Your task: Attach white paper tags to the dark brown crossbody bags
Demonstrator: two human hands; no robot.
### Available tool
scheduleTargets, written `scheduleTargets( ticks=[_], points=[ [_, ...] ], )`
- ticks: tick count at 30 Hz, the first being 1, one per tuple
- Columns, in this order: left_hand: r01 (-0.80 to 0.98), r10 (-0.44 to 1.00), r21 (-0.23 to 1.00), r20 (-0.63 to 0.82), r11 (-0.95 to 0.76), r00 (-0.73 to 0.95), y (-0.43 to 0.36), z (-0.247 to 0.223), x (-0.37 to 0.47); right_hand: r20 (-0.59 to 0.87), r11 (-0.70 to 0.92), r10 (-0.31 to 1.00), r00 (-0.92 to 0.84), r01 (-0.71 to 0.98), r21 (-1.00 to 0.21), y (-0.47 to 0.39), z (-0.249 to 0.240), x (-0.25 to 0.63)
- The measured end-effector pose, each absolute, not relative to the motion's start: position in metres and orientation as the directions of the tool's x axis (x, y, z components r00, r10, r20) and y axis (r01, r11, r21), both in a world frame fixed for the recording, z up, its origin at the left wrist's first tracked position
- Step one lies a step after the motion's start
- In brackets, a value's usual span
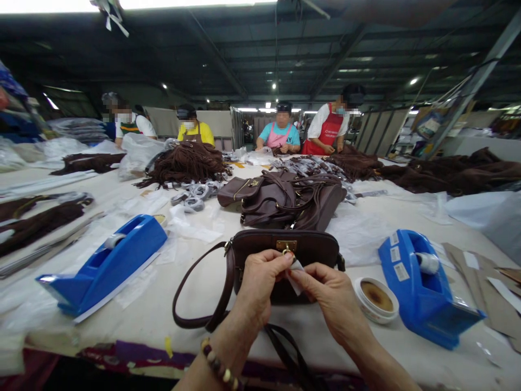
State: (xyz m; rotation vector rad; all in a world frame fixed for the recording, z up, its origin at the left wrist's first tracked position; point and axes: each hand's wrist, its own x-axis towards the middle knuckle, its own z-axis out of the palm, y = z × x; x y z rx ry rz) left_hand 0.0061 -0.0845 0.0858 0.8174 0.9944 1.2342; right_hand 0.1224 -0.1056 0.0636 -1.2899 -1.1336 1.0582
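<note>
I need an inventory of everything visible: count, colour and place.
boxy handbag: one, dark brown, centre
thin scrap: one, white, before handbag
piled bags: several, dark brown, behind handbag
plastic tape dispensers: two, blue, either side
round tub: one, white, by right dispenser
flat pieces: several, brown, right edge
looped bundles: many, grey, behind bags
soft heaps: several, dark brown, around table
plastic sheets: many, translucent, across table
covered table: one, pale, beneath
people: four, mixed clothing, far side
beaded bracelet: one, multicoloured, left wrist
left hand: one, bare, at handbag
right hand: one, bare, pinching scrap
</note>
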Motion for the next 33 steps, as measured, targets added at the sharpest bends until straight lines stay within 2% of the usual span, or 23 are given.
scheduleTargets(
  ticks=[13, 21, 27, 33],
  points=[
    [-0.369, 0.982, 0.910, -0.172, 0.187, 0.073, -0.0838, 0.0861, 0.0055, 0.010, 0.023, 0.979, 0.205, -0.060, -0.998, -0.1084, 0.0598, 0.1234],
    [-0.327, 0.993, 0.938, -0.114, 0.114, 0.020, -0.0830, 0.0870, 0.0071, 0.001, 0.018, 0.976, 0.216, -0.079, -0.997, -0.1096, 0.0609, 0.1165],
    [-0.361, 0.989, 0.926, -0.139, 0.112, -0.049, -0.0828, 0.0863, 0.0101, -0.005, 0.025, 0.979, 0.203, -0.143, -0.989, -0.1080, 0.0572, 0.1177],
    [-0.362, 0.981, 0.917, -0.192, 0.168, -0.029, -0.0816, 0.0871, 0.0086, -0.037, -0.002, 0.978, 0.207, -0.167, -0.986, -0.1083, 0.0551, 0.1196]
  ],
)
